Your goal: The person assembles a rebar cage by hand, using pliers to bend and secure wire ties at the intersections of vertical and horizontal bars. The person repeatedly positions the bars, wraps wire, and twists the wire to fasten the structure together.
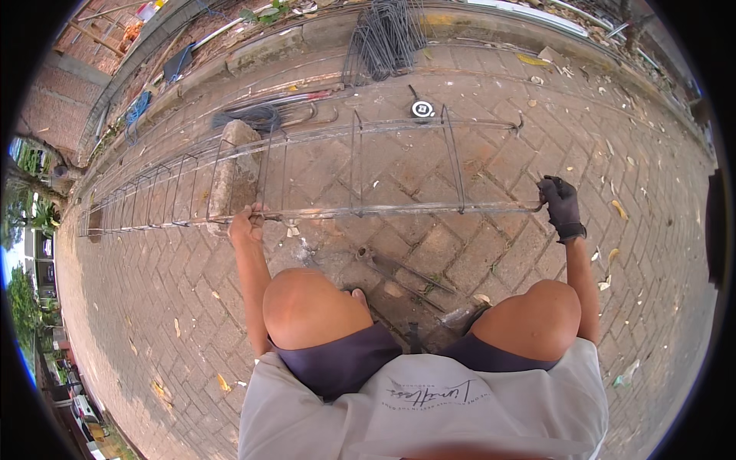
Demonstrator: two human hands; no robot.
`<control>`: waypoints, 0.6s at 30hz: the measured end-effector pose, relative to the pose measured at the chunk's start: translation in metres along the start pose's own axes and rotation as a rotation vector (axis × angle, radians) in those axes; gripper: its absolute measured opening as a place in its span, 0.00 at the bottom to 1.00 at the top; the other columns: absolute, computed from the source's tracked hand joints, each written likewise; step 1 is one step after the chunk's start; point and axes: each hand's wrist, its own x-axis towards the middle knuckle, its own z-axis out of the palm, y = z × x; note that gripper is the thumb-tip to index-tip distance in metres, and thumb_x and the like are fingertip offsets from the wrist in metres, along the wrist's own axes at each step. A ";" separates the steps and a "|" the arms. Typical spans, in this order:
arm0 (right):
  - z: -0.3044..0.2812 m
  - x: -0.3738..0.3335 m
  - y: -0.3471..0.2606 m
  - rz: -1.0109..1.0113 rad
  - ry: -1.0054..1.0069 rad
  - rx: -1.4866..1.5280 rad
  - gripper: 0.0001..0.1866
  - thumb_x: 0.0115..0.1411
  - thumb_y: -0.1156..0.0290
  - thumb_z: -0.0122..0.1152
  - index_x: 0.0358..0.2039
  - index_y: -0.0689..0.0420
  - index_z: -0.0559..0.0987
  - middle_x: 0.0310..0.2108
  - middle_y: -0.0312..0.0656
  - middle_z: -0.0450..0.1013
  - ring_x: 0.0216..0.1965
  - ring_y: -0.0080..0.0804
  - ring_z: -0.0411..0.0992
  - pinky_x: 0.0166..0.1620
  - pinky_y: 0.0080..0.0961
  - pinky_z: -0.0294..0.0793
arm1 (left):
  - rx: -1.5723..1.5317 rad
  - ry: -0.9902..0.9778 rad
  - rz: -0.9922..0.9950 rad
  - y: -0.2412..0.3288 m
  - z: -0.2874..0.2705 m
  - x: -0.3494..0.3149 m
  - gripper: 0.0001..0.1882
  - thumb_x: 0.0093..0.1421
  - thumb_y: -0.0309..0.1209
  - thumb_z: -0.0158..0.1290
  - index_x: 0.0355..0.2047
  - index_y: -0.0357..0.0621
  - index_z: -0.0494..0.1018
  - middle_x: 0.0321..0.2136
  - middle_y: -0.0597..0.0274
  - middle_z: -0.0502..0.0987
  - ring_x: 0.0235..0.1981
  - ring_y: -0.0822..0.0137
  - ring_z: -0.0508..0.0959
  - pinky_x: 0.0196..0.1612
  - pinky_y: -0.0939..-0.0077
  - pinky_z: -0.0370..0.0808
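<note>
A long steel rebar cage (414, 208) lies across in front of me, its straight bars joined by rectangular stirrups and running off to the far left. My bare left hand (247, 223) is closed around its near side, beside a rough concrete block (234, 172) under the cage. At the cage's right end, my right hand (560, 205), in a black glove, grips the bent tip of a near bar. The farther bar ends in a hook (518, 125), apart from both hands. Fingers partly hide the gripped spots.
A black-and-white tape measure (422, 110) lies beyond the cage. Behind it is a heap of stirrups (389, 42) by the kerb. A coil of dark wire (259, 116) and hooked bars lie behind the block. A metal bar tool (402, 274) rests on the paving between my knees.
</note>
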 end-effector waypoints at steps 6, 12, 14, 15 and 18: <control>-0.013 -0.025 0.006 0.256 0.233 0.061 0.12 0.60 0.61 0.71 0.29 0.58 0.87 0.21 0.32 0.76 0.21 0.19 0.69 0.24 0.23 0.67 | 0.107 -0.031 -0.071 0.010 0.010 0.011 0.15 0.74 0.29 0.49 0.51 0.26 0.70 0.39 0.49 0.80 0.39 0.58 0.83 0.43 0.67 0.86; -0.018 -0.033 0.008 0.301 0.209 0.185 0.10 0.60 0.63 0.69 0.33 0.58 0.86 0.22 0.33 0.77 0.22 0.20 0.73 0.25 0.24 0.70 | 0.191 -0.083 -0.007 0.008 0.003 0.018 0.16 0.74 0.29 0.50 0.54 0.26 0.69 0.44 0.47 0.81 0.43 0.58 0.84 0.45 0.68 0.86; -0.017 -0.031 0.008 0.283 0.216 0.194 0.09 0.60 0.65 0.68 0.33 0.58 0.87 0.22 0.33 0.77 0.22 0.20 0.74 0.26 0.24 0.71 | 0.099 -0.165 0.000 0.007 0.002 0.013 0.16 0.74 0.27 0.50 0.54 0.26 0.68 0.44 0.46 0.79 0.44 0.56 0.82 0.49 0.66 0.85; -0.014 -0.030 0.008 0.268 0.231 0.186 0.09 0.61 0.66 0.67 0.32 0.59 0.86 0.22 0.33 0.77 0.23 0.20 0.74 0.26 0.24 0.71 | 0.068 -0.137 0.007 0.005 0.000 0.008 0.15 0.74 0.27 0.50 0.54 0.25 0.67 0.44 0.46 0.79 0.44 0.56 0.82 0.50 0.65 0.84; -0.010 -0.028 0.006 0.208 0.245 0.183 0.07 0.62 0.69 0.66 0.30 0.59 0.84 0.23 0.33 0.77 0.24 0.20 0.74 0.28 0.23 0.73 | -0.050 -0.201 0.033 -0.003 -0.002 -0.005 0.15 0.74 0.26 0.49 0.53 0.24 0.67 0.45 0.45 0.78 0.45 0.56 0.82 0.52 0.64 0.84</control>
